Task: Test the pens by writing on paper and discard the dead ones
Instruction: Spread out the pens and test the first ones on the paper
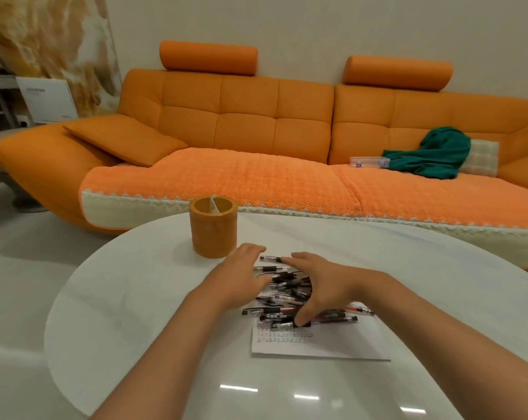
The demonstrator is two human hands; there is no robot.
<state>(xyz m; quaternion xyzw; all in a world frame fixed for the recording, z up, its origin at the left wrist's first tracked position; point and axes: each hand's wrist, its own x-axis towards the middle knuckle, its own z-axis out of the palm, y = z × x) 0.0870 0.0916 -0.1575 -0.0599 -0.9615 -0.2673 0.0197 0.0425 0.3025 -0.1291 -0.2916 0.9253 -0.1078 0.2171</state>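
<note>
At the middle of the round white bench (129,298), the fingers (250,250) of the left hand (241,274) lie nearly straight and close together along the left edge of a heap of pens (282,291). They rest against the pens without curling round any single one. The right hand (323,286) arches over the right side of the same heap. Its fingers are spread, and its thumb (300,319) reaches down to touch the pens nearest the person. Whether any pen is pinched under that palm cannot be told.

The pens are dark-capped with clear barrels, a few showing red. They lie crossed in a loose pile between the two hands, spilling onto the far end of a sheet of paper (332,342) that carries rows of small written marks. Just beyond the left hand stands an orange cylindrical pen holder (213,230), upright, with a divider inside. Both bare forearms reach in from the near edge.

Behind the bench runs a long orange sofa (256,116). On its right seat a clear plastic box (368,162) lies beside a crumpled green cloth (432,153).
</note>
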